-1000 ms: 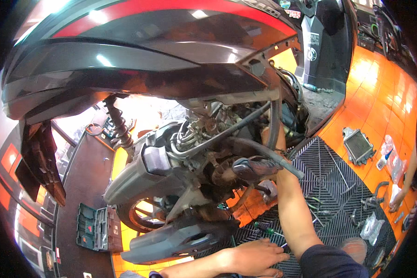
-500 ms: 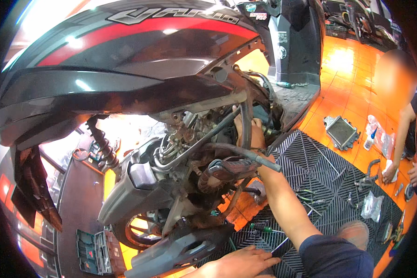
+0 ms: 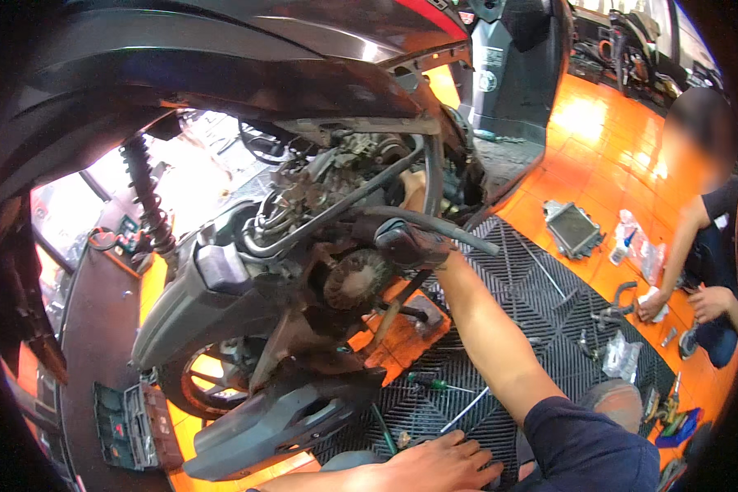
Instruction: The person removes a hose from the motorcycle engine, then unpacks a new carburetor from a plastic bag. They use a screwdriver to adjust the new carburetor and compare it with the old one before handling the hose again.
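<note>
A scooter with dark body panels [image 3: 246,70] fills the upper left, its engine [image 3: 328,176] exposed below them. My right forearm rises past a black hose [image 3: 459,231] into the frame. Deep beside the engine, behind the frame tube [image 3: 436,168], my right hand [image 3: 414,190] shows only in part; its fingers are hidden. A round finned cooling fan [image 3: 357,279] sits left of that forearm. Low in front, my left hand [image 3: 447,463] lies palm down with its fingers spread, holding nothing. Near it, a green-handled screwdriver [image 3: 426,382] rests on the black ribbed mat [image 3: 508,295].
A radiator [image 3: 574,230] lies on the orange tiles, with plastic bags [image 3: 649,261] beside it. At the right a co-worker's hand [image 3: 653,305] touches a white cloth. A T-handle wrench [image 3: 545,275] lies on the mat; an opened toolbox [image 3: 139,430] stands lower left.
My view has shifted, and the scooter's parts now sit differently in it, with the cooling fan more exposed. My right hand remains inside the frame; my left stays low with fingers spread.
</note>
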The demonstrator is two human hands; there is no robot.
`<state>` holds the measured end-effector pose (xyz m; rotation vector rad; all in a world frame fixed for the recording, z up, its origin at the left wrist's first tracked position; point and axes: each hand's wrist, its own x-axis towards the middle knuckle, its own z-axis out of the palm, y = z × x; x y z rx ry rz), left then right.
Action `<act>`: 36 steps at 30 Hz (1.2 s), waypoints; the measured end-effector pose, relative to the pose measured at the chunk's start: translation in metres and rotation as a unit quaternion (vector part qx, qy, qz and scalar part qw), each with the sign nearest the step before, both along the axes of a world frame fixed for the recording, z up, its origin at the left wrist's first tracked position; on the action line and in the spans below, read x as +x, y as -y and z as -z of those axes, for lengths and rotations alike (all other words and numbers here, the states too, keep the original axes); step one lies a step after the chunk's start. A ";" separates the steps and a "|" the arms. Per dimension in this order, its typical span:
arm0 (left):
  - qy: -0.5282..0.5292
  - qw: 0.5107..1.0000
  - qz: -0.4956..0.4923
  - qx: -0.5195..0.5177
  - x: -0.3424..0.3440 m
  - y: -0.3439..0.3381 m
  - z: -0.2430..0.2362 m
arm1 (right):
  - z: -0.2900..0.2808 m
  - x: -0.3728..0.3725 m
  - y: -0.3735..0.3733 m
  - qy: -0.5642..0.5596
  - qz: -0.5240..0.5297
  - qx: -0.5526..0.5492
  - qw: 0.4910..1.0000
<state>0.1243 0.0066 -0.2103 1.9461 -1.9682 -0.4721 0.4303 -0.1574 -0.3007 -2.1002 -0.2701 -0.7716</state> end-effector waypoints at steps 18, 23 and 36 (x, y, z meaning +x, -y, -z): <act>-0.440 0.868 -0.075 -0.217 0.128 0.117 0.097 | -0.039 -0.285 0.182 -0.135 -0.274 -0.527 0.793; -0.618 0.760 -0.105 -0.171 0.091 0.173 0.158 | -0.064 -0.340 0.199 -0.165 -0.160 -0.395 0.889; -0.346 0.838 -0.162 0.390 -0.018 0.157 0.165 | 0.173 -0.505 0.205 -0.138 -0.173 -0.130 0.967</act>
